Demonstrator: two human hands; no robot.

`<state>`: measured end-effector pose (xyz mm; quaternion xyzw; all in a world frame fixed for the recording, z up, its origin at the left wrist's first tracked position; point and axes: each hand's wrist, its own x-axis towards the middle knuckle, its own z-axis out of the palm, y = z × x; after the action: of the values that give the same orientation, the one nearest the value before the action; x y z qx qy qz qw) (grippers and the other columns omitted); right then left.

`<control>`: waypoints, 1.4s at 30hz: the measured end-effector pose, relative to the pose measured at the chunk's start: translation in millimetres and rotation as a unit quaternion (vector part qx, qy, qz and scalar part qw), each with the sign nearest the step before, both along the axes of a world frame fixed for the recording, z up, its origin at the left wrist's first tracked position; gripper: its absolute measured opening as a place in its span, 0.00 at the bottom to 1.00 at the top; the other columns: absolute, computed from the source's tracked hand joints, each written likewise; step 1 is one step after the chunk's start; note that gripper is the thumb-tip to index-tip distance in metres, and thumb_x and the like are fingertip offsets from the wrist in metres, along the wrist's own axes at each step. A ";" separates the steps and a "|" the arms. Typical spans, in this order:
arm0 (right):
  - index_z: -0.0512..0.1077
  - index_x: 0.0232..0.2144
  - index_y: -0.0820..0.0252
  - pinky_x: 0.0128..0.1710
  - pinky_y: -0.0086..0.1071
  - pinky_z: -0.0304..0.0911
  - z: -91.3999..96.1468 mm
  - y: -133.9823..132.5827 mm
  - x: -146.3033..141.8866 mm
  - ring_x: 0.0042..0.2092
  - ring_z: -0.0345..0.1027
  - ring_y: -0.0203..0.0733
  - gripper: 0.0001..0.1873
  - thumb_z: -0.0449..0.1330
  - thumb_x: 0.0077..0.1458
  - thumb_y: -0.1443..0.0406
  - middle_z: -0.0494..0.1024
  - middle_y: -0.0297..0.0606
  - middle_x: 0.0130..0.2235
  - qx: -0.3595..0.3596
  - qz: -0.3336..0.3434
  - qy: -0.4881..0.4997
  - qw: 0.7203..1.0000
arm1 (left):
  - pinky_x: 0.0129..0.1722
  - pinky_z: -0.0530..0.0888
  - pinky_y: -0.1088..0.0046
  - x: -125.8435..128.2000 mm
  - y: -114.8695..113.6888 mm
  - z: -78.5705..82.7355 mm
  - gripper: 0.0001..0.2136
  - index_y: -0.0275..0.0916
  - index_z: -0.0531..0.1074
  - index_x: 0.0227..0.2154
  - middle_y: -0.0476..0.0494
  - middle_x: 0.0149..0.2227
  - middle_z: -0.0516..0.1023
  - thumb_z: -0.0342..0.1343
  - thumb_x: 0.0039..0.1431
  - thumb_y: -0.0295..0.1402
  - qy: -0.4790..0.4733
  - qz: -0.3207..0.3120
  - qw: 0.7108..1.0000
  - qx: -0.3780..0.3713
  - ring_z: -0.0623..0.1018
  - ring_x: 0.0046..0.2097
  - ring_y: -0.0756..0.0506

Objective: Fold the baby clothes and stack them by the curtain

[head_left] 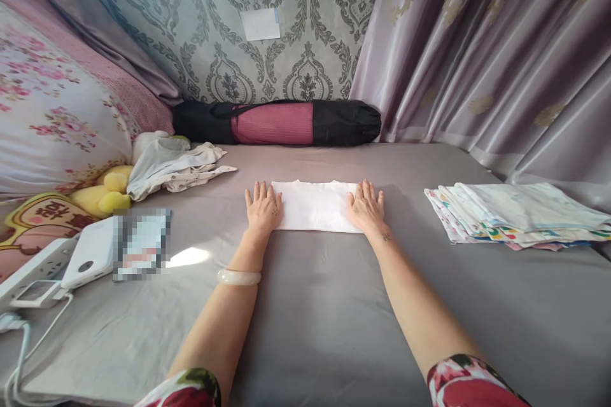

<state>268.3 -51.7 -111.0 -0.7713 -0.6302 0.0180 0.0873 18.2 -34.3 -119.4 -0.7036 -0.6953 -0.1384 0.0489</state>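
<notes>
A folded white cloth (315, 205) lies flat on the grey bed sheet (324, 318) in the middle of the view. My left hand (262, 206) rests palm down on the cloth's left end, fingers stretched out. My right hand (366, 205) lies flat on its right end, fingers also spread. Neither hand grips anything. A pale bangle (238, 277) circles my left wrist.
A stack of folded patterned cloths (515, 215) sits at the right. Crumpled light garments (174, 168) and yellow plush toys (107, 191) lie at the left, near a power strip and white devices (62, 264). A black and red rolled bag (277, 122) lies against the wall. Curtains hang on the right.
</notes>
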 end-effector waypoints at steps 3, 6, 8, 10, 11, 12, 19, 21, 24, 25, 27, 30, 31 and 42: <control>0.52 0.66 0.71 0.66 0.47 0.35 4.1 -4.5 -20.5 0.69 0.37 0.50 0.32 0.36 0.66 0.59 0.47 0.50 0.69 0.020 0.055 0.006 0.998 | 0.67 0.46 0.51 21.2 -6.0 3.6 0.26 0.30 0.62 0.61 0.32 0.66 0.58 0.34 0.68 0.39 0.014 -0.057 0.997 0.042 0.53 0.69 0.37; 0.51 0.67 0.68 0.66 0.46 0.36 1.9 -10.0 -38.3 0.70 0.37 0.49 0.31 0.37 0.66 0.59 0.46 0.48 0.70 0.015 0.107 0.015 0.994 | 0.67 0.47 0.52 46.8 -14.9 -0.1 0.26 0.30 0.59 0.63 0.33 0.66 0.57 0.34 0.69 0.40 0.015 -0.127 0.991 0.031 0.53 0.69 0.39; 0.51 0.67 0.68 0.66 0.47 0.35 -2.2 -12.5 -44.1 0.70 0.37 0.49 0.31 0.37 0.66 0.59 0.46 0.47 0.70 0.012 0.121 0.018 0.992 | 0.66 0.49 0.53 59.1 -20.3 -5.4 0.27 0.30 0.58 0.63 0.32 0.66 0.57 0.34 0.69 0.41 0.018 -0.156 0.988 0.018 0.53 0.69 0.38; 0.52 0.66 0.67 0.66 0.48 0.35 -6.2 -13.6 -45.6 0.69 0.37 0.50 0.30 0.38 0.66 0.59 0.47 0.47 0.70 0.011 0.122 0.019 0.992 | 0.66 0.51 0.52 65.2 -23.6 -10.1 0.27 0.30 0.58 0.63 0.31 0.66 0.57 0.34 0.69 0.42 0.024 -0.168 0.985 0.000 0.54 0.68 0.36; 0.53 0.66 0.67 0.66 0.48 0.35 -7.6 -13.8 -45.6 0.69 0.38 0.49 0.30 0.38 0.67 0.59 0.47 0.47 0.69 0.012 0.120 0.019 0.993 | 0.65 0.52 0.52 66.3 -24.4 -11.5 0.27 0.30 0.59 0.63 0.30 0.66 0.58 0.34 0.69 0.43 0.026 -0.170 0.985 -0.009 0.55 0.68 0.36; 0.53 0.66 0.67 0.66 0.48 0.35 -8.5 -13.8 -45.4 0.69 0.38 0.49 0.30 0.38 0.67 0.59 0.48 0.47 0.69 0.013 0.118 0.018 0.993 | 0.65 0.53 0.51 66.6 -24.8 -12.3 0.27 0.30 0.59 0.63 0.30 0.65 0.58 0.34 0.69 0.43 0.027 -0.170 0.985 -0.015 0.56 0.67 0.35; 0.55 0.65 0.67 0.65 0.49 0.37 -6.3 -13.4 -44.8 0.69 0.40 0.50 0.29 0.39 0.66 0.60 0.50 0.49 0.69 0.014 0.118 0.006 0.993 | 0.64 0.54 0.52 65.4 -24.9 -9.1 0.27 0.31 0.59 0.62 0.30 0.65 0.59 0.36 0.69 0.43 0.016 -0.164 0.986 -0.019 0.57 0.67 0.35; 0.56 0.64 0.67 0.65 0.51 0.38 -4.0 -11.5 -47.1 0.69 0.41 0.51 0.29 0.39 0.65 0.61 0.51 0.49 0.68 0.007 0.116 0.003 0.993 | 0.64 0.55 0.53 64.4 -23.4 -8.1 0.26 0.32 0.61 0.61 0.31 0.64 0.61 0.36 0.69 0.43 0.002 -0.166 0.986 -0.016 0.58 0.67 0.36; 0.56 0.64 0.69 0.65 0.54 0.35 0.2 -6.2 -58.7 0.69 0.39 0.52 0.29 0.39 0.65 0.62 0.50 0.50 0.68 0.014 0.121 0.000 0.993 | 0.64 0.56 0.57 58.2 -18.8 -5.6 0.23 0.32 0.63 0.59 0.32 0.62 0.65 0.36 0.69 0.39 -0.033 -0.138 0.990 0.002 0.62 0.65 0.39; 0.56 0.64 0.69 0.65 0.53 0.35 1.4 -3.9 -64.9 0.69 0.39 0.52 0.29 0.39 0.65 0.62 0.50 0.51 0.68 0.020 0.128 0.001 0.992 | 0.64 0.57 0.58 54.7 -17.2 -4.6 0.22 0.32 0.63 0.58 0.32 0.61 0.66 0.36 0.69 0.37 -0.044 -0.122 0.992 0.011 0.63 0.64 0.39; 0.55 0.64 0.70 0.65 0.52 0.34 2.4 1.2 -79.1 0.69 0.39 0.52 0.29 0.38 0.65 0.62 0.50 0.51 0.68 0.028 0.146 0.007 0.989 | 0.63 0.57 0.58 46.2 -15.1 -2.8 0.21 0.31 0.64 0.58 0.32 0.60 0.68 0.36 0.68 0.33 -0.059 -0.087 0.994 0.023 0.64 0.64 0.40; 0.55 0.65 0.70 0.65 0.52 0.34 -0.1 8.2 -98.1 0.69 0.39 0.52 0.30 0.38 0.66 0.60 0.50 0.51 0.68 0.032 0.157 0.017 0.987 | 0.63 0.57 0.57 33.7 -16.3 -2.1 0.19 0.32 0.66 0.55 0.33 0.59 0.69 0.39 0.66 0.30 -0.069 -0.048 0.996 0.029 0.64 0.64 0.39; 0.55 0.64 0.69 0.65 0.52 0.34 -1.8 9.9 -102.3 0.69 0.39 0.52 0.30 0.38 0.66 0.60 0.51 0.50 0.68 0.032 0.156 0.020 0.987 | 0.63 0.57 0.57 30.4 -17.7 -2.6 0.19 0.32 0.66 0.55 0.33 0.59 0.70 0.39 0.66 0.31 -0.072 -0.037 0.996 0.029 0.64 0.64 0.38; 0.56 0.64 0.65 0.65 0.50 0.35 -9.8 13.2 -104.7 0.68 0.41 0.49 0.29 0.38 0.66 0.58 0.53 0.47 0.68 0.013 0.150 0.027 0.988 | 0.59 0.65 0.61 16.3 -17.4 -3.9 0.16 0.36 0.69 0.49 0.35 0.53 0.75 0.43 0.63 0.29 -0.136 -0.005 0.990 0.027 0.70 0.59 0.40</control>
<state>163.7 -38.5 -120.8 -0.6658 -0.7366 0.0434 0.1109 34.5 -51.7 -123.4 -0.6800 -0.6881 -0.2518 -0.0274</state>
